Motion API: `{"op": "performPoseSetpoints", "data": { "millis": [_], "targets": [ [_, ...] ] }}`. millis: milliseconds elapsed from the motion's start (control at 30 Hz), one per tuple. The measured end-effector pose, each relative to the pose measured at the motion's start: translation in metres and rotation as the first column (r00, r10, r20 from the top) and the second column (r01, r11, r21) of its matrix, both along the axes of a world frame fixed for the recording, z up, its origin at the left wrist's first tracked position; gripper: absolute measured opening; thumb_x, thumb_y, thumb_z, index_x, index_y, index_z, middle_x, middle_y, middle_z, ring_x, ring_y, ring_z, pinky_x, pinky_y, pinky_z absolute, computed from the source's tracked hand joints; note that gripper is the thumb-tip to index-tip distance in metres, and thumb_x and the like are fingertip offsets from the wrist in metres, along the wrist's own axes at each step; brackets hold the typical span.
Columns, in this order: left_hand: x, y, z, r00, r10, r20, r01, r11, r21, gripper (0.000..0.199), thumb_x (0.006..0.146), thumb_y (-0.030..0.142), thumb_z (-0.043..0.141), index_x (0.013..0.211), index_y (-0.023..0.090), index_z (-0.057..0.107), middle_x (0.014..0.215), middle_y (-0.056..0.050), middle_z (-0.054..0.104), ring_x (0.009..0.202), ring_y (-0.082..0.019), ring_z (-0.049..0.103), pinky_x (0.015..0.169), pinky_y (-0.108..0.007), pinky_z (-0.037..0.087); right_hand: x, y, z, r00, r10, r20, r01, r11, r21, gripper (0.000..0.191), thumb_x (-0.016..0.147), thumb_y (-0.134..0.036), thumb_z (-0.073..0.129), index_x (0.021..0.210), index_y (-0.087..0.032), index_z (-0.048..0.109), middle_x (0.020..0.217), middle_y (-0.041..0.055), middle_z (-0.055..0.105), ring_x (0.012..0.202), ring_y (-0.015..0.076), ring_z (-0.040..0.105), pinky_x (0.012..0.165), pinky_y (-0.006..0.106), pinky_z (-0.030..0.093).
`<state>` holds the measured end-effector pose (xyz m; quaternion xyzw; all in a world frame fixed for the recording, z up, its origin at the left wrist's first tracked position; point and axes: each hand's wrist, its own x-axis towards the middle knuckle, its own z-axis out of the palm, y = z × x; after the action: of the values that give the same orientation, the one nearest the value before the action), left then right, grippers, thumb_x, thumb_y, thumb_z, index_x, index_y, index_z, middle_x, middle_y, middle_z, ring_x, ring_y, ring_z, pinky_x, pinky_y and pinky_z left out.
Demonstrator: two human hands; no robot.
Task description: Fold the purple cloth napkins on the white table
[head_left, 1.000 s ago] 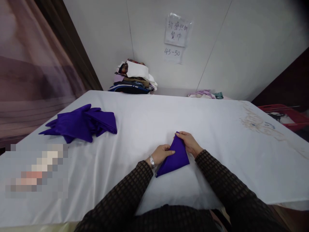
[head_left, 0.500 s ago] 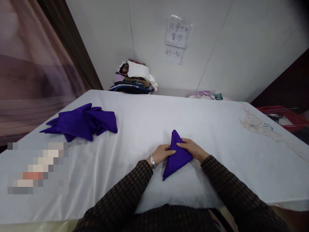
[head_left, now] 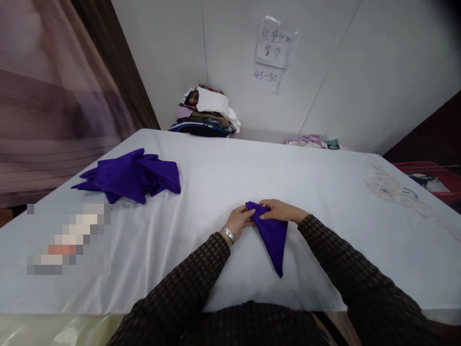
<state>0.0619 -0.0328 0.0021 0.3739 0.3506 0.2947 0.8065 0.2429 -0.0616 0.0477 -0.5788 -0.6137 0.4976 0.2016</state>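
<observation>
A purple cloth napkin, folded into a triangle, is held just above the white-covered table in front of me. My left hand pinches its upper left corner between thumb and fingers. My right hand grips the top edge, its thumb lying across the front. One long point of the napkin hangs down towards me. Parts of my fingers are hidden behind the fabric. At the left of the table lies a heap of folded purple napkins, apart from both hands.
Stacked clothes stand behind the table's far edge, with more fabric further right. Paper signs hang on the wall. A red basket is at the far right, a curtain at the left. A blurred patch covers part of the table.
The napkin has turned in my hands: its lower point has swung from left to right, and its top now leans left. My right hand has shifted onto the top edge.
</observation>
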Motion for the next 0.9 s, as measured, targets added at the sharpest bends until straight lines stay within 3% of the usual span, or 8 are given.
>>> {"op": "performPoseSetpoints", "data": {
  "millis": [67,167,367,467,900],
  "targets": [
    [0.0,0.001,0.0,1.0,0.029,0.002,-0.029,1.0,-0.006,0.036,0.059,0.03,0.079,0.085,0.012,0.063,0.076,-0.006,0.069,0.066,-0.016,0.065,0.067,-0.032,0.052,-0.008,-0.002,-0.003,0.996,-0.064,0.066,0.052,0.986,0.16,0.025,0.072,-0.026,0.065,0.096,-0.021,0.065,0.087,0.0014,0.069,0.078,0.0182,0.061,0.069,0.029,0.046],
    [-0.001,0.001,0.0,0.998,0.06,-0.002,-0.06,0.998,0.014,0.032,0.06,0.029,0.078,0.083,0.013,0.064,0.075,-0.004,0.068,0.066,-0.015,0.063,0.068,-0.032,0.052,-0.021,-0.007,-0.006,0.967,-0.236,0.093,0.186,0.909,0.372,0.022,0.076,-0.026,0.061,0.097,-0.022,0.064,0.095,0.003,0.067,0.088,0.0192,0.059,0.079,0.032,0.045],
    [0.0,0.0,0.0,0.995,0.088,-0.054,-0.084,0.993,0.078,0.028,0.063,0.028,0.075,0.085,0.014,0.065,0.079,-0.003,0.068,0.07,-0.015,0.062,0.068,-0.03,0.051,-0.039,-0.015,-0.017,0.937,-0.347,0.048,0.261,0.782,0.565,0.02,0.08,-0.026,0.055,0.098,-0.022,0.063,0.1,0.0043,0.066,0.095,0.0194,0.058,0.087,0.036,0.043],
    [0.001,0.0,0.001,0.994,0.089,-0.061,-0.083,0.992,0.093,0.025,0.064,0.026,0.073,0.084,0.015,0.065,0.077,-0.002,0.067,0.069,-0.014,0.062,0.065,-0.028,0.05,-0.041,-0.014,-0.021,0.93,-0.366,0.041,0.277,0.768,0.578,0.019,0.081,-0.027,0.054,0.097,-0.022,0.063,0.099,0.0046,0.066,0.094,0.0196,0.059,0.087,0.036,0.044],
    [0.002,0.002,-0.002,0.992,0.091,-0.083,-0.074,0.981,0.18,0.018,0.064,0.017,0.069,0.08,0.015,0.062,0.069,0.001,0.064,0.059,-0.011,0.057,0.057,-0.023,0.045,-0.045,-0.006,-0.021,0.919,-0.376,-0.117,0.389,0.819,0.422,0.014,0.077,-0.028,0.058,0.088,-0.021,0.062,0.1,0.0037,0.067,0.095,0.0183,0.06,0.088,0.034,0.043]
  ]
}}
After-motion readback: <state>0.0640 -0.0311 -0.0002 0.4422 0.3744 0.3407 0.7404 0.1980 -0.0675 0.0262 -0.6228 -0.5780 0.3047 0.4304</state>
